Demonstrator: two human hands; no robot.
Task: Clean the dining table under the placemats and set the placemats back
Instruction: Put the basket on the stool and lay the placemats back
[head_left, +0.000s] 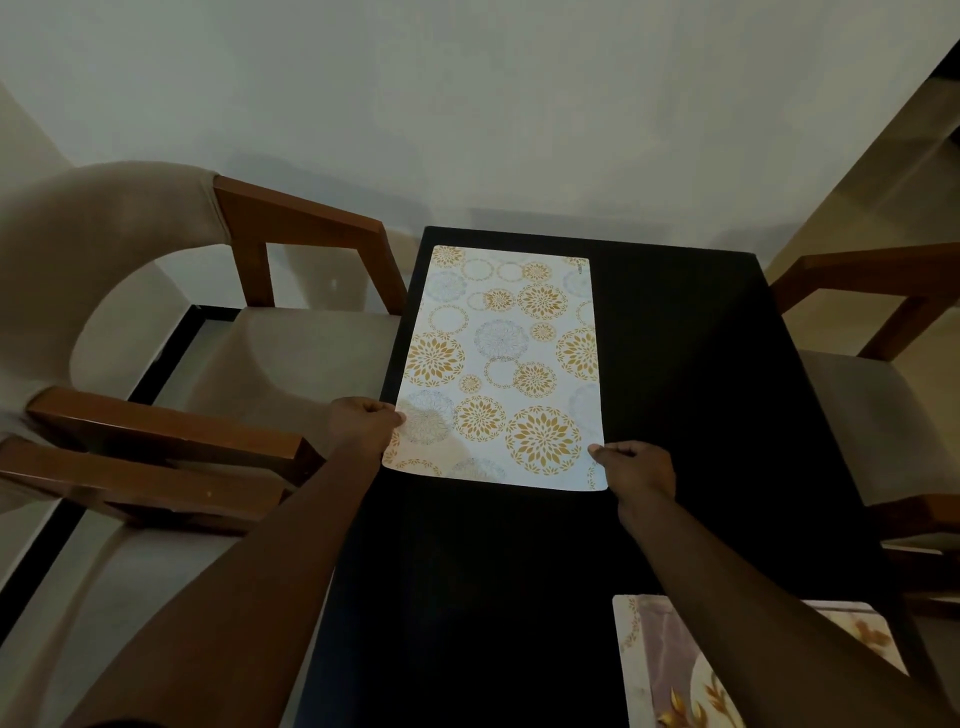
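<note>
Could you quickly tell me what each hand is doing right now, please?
Left hand: closed on the left edge of the floral placemat.
Right hand: closed on the placemat's near right corner.

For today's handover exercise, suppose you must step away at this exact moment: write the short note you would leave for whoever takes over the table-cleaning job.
Left hand: pinching the near left edge of the floral placemat.
Right hand: pinching its near right corner.
The placemat lies on the far left part of the dark dining table, its left edge about flush with the table edge.
A second placemat sits at the near right, partly hidden by the right arm.
Done: cannot tell whether the table under either mat has been wiped; no cloth is in view.
Left: square up this mat and release it, then check the other one.
</note>
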